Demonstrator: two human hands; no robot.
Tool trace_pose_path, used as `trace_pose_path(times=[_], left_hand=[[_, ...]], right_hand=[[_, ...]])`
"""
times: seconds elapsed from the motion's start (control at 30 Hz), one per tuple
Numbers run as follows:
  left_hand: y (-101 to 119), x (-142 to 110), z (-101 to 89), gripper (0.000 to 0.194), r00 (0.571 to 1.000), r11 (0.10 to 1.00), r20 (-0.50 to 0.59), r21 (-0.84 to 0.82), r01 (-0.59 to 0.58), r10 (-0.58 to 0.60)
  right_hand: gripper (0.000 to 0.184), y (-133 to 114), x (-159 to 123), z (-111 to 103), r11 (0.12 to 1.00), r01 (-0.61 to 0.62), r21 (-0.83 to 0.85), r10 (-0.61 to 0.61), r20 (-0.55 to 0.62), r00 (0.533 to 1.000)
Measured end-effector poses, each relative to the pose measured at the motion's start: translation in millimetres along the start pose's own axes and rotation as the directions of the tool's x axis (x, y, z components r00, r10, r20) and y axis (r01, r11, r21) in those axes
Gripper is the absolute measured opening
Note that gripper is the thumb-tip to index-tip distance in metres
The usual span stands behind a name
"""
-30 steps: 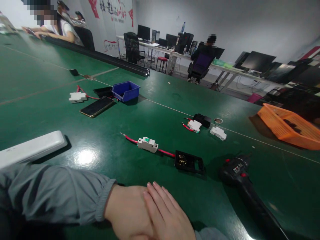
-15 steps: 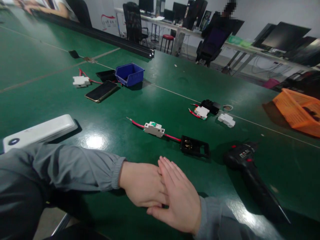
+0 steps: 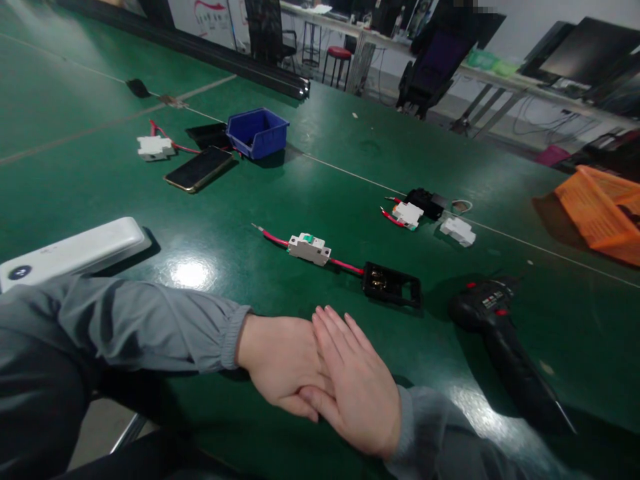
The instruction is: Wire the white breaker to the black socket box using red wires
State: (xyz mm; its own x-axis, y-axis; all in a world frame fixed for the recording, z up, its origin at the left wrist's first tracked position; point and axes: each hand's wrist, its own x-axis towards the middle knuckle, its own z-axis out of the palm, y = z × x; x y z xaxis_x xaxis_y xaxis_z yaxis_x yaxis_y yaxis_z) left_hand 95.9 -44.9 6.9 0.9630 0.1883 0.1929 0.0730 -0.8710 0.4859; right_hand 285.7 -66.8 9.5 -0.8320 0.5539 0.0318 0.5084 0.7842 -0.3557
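Note:
My right hand (image 3: 357,383) lies flat across the fingers of my left hand (image 3: 285,357), its own fingers stretched out. The left hand is flat too, its thumb showing and most of its fingers hidden underneath. Neither holds any object. Just beyond them on the green table (image 3: 225,413) lies a white circuit breaker (image 3: 309,249) with a green switch. One red wire runs from it leftward to a bare end; another joins it to a black plastic housing (image 3: 391,285) with brass-coloured contacts. A black electric screwdriver (image 3: 505,340) rests to the right of my hands.
Farther off are another breaker (image 3: 407,215) with red wires, a white block (image 3: 458,231) and an orange basket (image 3: 603,213). At left stand a blue bin (image 3: 257,133), a phone (image 3: 200,168), a wired breaker (image 3: 155,148) and a white oblong device (image 3: 75,250).
The view has tipped slightly downward. My hands remain stacked; the right thumb now rests over the left hand, and the left thumb shows below it. Objects on the table have not moved.

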Motion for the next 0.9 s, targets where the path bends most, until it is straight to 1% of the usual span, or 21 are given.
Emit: trace_pose_path(times=[0.13,0.27,0.33,0.5,0.7,0.8,0.9], left_hand=[[0.1,-0.7,3.3,0.033,0.999,1.000,-0.046,0.021,0.020,-0.019],[-0.2,-1.3,4.1,0.040,0.999,0.999,-0.036,0.030,0.019,-0.018],[-0.2,-1.5,3.9,0.041,0.999,0.999,-0.029,0.037,0.019,-0.018],[-1.2,-2.0,5.2,0.038,0.999,0.999,-0.051,0.045,0.019,-0.017],[-1.0,-2.7,6.6,0.039,1.000,0.995,0.006,0.098,0.019,-0.020],[0.2,-4.0,8.2,0.033,1.000,0.991,-0.003,0.128,0.027,-0.026],[0.3,-5.7,10.6,0.024,0.999,0.991,-0.037,0.133,0.001,0.004]], right_hand=[[0.076,-0.4,0.8,-1.9,1.000,-0.008,0.023,0.007,0.027,1.000],[0.075,-1.2,1.9,-3.1,0.999,-0.020,0.042,0.018,0.037,0.999],[0.075,-1.7,1.8,-2.7,0.999,-0.026,0.044,0.024,0.033,0.999],[0.073,-4.0,1.0,0.5,0.999,-0.035,0.019,0.035,0.000,0.999],[0.076,-8.2,5.8,1.9,0.998,-0.053,-0.018,0.053,-0.004,0.999],[0.077,-11.2,11.6,0.9,0.999,-0.037,-0.031,0.037,0.017,0.999],[0.075,-13.8,16.4,-0.9,0.999,-0.004,-0.039,0.005,0.035,0.999]])
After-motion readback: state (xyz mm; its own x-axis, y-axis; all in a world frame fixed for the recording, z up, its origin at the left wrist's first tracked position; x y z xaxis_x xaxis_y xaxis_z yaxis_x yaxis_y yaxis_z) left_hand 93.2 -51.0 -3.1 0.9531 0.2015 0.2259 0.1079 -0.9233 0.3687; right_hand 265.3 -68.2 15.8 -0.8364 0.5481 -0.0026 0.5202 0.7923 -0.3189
